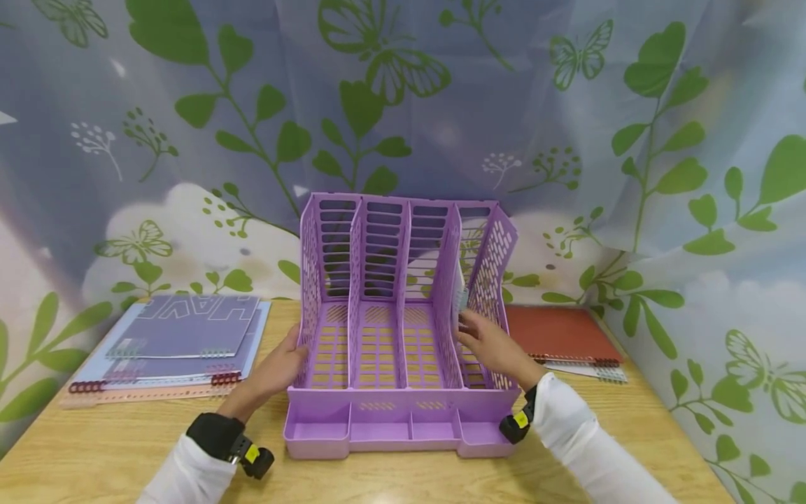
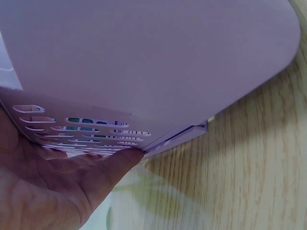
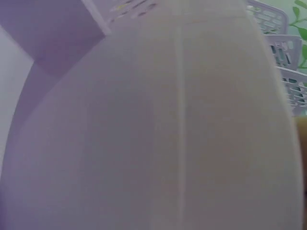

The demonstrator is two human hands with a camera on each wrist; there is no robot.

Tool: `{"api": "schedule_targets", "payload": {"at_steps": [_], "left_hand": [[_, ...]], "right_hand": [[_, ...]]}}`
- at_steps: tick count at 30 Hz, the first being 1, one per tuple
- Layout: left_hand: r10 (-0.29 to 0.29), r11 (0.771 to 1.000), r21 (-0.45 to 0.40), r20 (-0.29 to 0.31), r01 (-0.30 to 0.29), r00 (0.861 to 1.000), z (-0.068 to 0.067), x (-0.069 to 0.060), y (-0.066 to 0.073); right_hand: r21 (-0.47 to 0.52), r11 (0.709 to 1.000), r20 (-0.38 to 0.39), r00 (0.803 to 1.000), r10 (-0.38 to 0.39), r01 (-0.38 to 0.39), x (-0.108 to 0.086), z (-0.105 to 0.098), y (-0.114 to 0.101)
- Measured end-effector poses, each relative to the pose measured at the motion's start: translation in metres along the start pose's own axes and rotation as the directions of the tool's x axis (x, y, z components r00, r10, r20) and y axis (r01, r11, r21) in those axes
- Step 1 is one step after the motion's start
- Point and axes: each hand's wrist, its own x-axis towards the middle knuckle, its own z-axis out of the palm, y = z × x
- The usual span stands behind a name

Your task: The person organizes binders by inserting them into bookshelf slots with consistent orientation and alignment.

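Observation:
A purple desk organizer (image 1: 378, 397) with upright dividers and a front tray stands on the table. My left hand (image 1: 281, 365) lies against its left side wall; in the left wrist view the hand (image 2: 62, 187) touches the slotted panel (image 2: 158, 52), thumb extended along it. Inside the rightmost compartment, my right hand (image 1: 494, 346) pinches a thin notebook with a pale blue binding (image 1: 462, 299), upright beside the divider. A blurred pale surface fills most of the right wrist view, with slotted purple walls (image 3: 283, 50) at its upper right; the right hand's fingers cannot be made out there.
Several ring-bound notebooks (image 1: 182, 332) in purple, blue and peach lie stacked on the left of the wooden table (image 1: 245, 434). Behind the organizer's right side is a red notebook (image 1: 567, 334) on top of pale ones. A leaf-patterned curtain (image 1: 441, 126) hangs behind the table.

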Motion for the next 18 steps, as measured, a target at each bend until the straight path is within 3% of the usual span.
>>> {"api": "schedule_targets", "payload": {"at_steps": [3,11,18], "left_hand": [[0.018,1.000,-0.026,0.006,-0.018,1.000,0.001,0.000,0.003],[0.009,0.999,-0.053,0.001,-0.009,1.000,0.002,-0.001,-0.002],[0.021,0.999,-0.038,0.014,-0.020,1.000,0.000,-0.001,-0.002]], "right_hand": [[-0.036,0.999,0.051,0.999,0.016,-0.014,-0.001,0.000,-0.001],[-0.198,0.979,0.047,0.997,0.060,-0.049,-0.009,-0.003,-0.012],[-0.182,0.976,-0.059,0.992,0.109,-0.118,-0.027,-0.017,-0.021]]}}
